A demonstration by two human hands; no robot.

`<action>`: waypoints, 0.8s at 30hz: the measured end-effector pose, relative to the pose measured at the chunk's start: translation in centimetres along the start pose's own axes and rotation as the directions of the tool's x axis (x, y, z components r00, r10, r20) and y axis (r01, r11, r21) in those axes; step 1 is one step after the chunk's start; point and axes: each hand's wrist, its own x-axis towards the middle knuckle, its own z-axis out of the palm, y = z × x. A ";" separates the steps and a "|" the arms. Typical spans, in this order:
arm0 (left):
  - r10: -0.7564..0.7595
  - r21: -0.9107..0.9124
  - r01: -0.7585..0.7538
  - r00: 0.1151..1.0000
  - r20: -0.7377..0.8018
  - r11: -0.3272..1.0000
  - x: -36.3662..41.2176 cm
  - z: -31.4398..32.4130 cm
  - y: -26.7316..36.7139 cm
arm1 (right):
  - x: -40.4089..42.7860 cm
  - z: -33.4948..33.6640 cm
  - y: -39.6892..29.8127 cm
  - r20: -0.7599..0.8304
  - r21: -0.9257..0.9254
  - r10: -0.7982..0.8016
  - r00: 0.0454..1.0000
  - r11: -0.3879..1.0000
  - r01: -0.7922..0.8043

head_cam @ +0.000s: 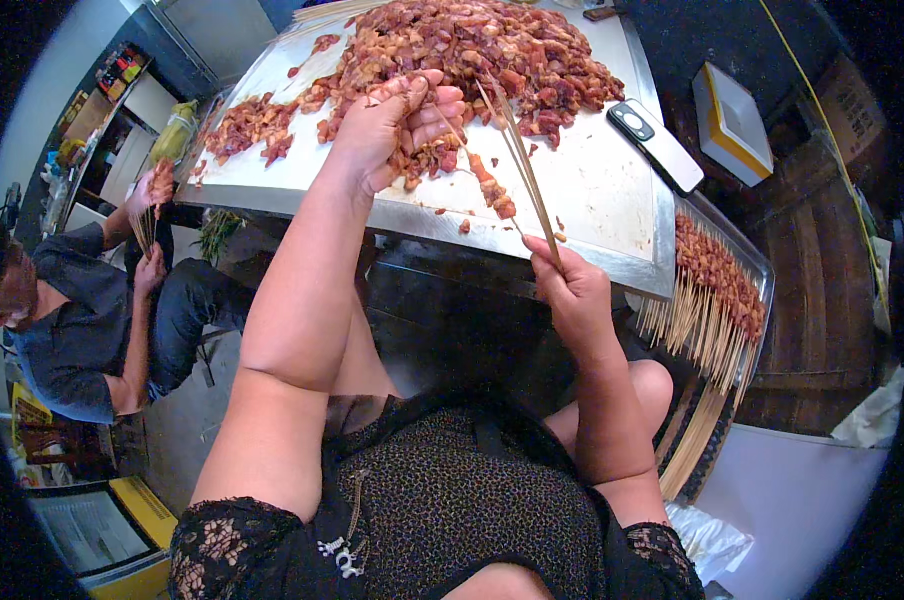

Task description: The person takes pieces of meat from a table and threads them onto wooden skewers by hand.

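Note:
My left hand point(414, 120) is over the table, palm partly turned up. Its thumb and fingers close around a small piece of meat, mostly hidden, at the tip of a thin skewer. Several chunks of reddish marinated meat point(489, 187) are threaded along that skewer. At the table's front edge, my right hand point(572, 289) grips the skewer's lower end together with a bundle of bare bamboo skewers point(530, 180), which fan upward. Behind both hands rises a large heap of cut marinated meat point(467, 52), with smaller clumps point(253, 127) to the left.
The white tabletop point(602, 195) has a metal rim. A phone point(654, 146) lies near its right edge. Beside it, a metal tray point(767, 285) holds rows of meat skewers point(714, 285). A white-and-yellow box point(733, 124) stands farther right. At left, another person point(84, 315) sits holding skewers.

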 end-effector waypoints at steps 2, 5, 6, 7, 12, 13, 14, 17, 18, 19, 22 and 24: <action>-0.003 0.021 0.003 1.000 0.015 1.000 0.1 -0.1 0.0 | 0.0 -0.1 0.2 -0.013 -0.057 -0.051 0.999 0.997 0.050; -0.029 0.029 0.028 0.999 0.035 0.999 0.0 -0.2 -0.1 | -0.1 -0.4 -0.5 -0.007 -0.063 -0.009 1.000 0.998 0.008; -0.051 0.017 0.051 0.998 0.041 0.999 0.0 -0.2 0.0 | -0.1 -0.4 -0.5 -0.007 -0.063 -0.009 1.000 0.998 0.009; -0.051 0.016 0.050 0.998 0.042 0.999 -0.1 -0.1 0.0 | -0.1 -0.4 -0.3 -0.024 -0.043 -0.021 0.999 0.999 0.020; -0.072 -0.071 0.074 0.997 0.032 0.995 -0.4 0.7 -0.3 | -0.2 0.2 0.3 -0.047 0.005 -0.011 0.999 1.000 0.011; -0.071 -0.075 0.074 0.997 0.033 0.994 -0.5 0.9 -0.4 | -0.2 0.5 0.4 -0.057 0.031 -0.021 0.998 0.999 0.023; -0.091 -0.115 0.093 0.996 0.024 0.989 -0.6 1.0 -0.4 | -0.3 0.8 0.5 -0.068 0.057 -0.032 0.997 0.998 0.035; -0.088 -0.231 0.089 0.996 0.012 0.969 -0.3 1.5 -1.2 | -0.1 1.2 0.8 -0.094 0.054 -0.050 0.994 0.997 0.055; -0.070 -0.301 0.069 0.998 0.008 0.951 -0.3 1.7 -1.4 | -0.1 1.1 0.8 -0.095 0.050 -0.048 0.994 0.997 0.053; -0.072 -0.305 0.071 0.997 0.009 0.950 -0.2 1.9 -1.5 | -0.1 1.1 0.7 -0.086 0.066 -0.032 0.996 0.997 0.038; -0.076 -0.316 0.078 0.997 0.020 0.946 -0.3 2.1 -1.7 | 0.0 1.0 0.6 -0.071 0.097 -0.008 0.997 0.995 0.015; -0.053 -0.299 0.088 0.991 0.125 0.950 0.0 1.9 -1.9 | 0.0 0.9 0.5 -0.066 0.114 0.000 0.998 0.993 0.008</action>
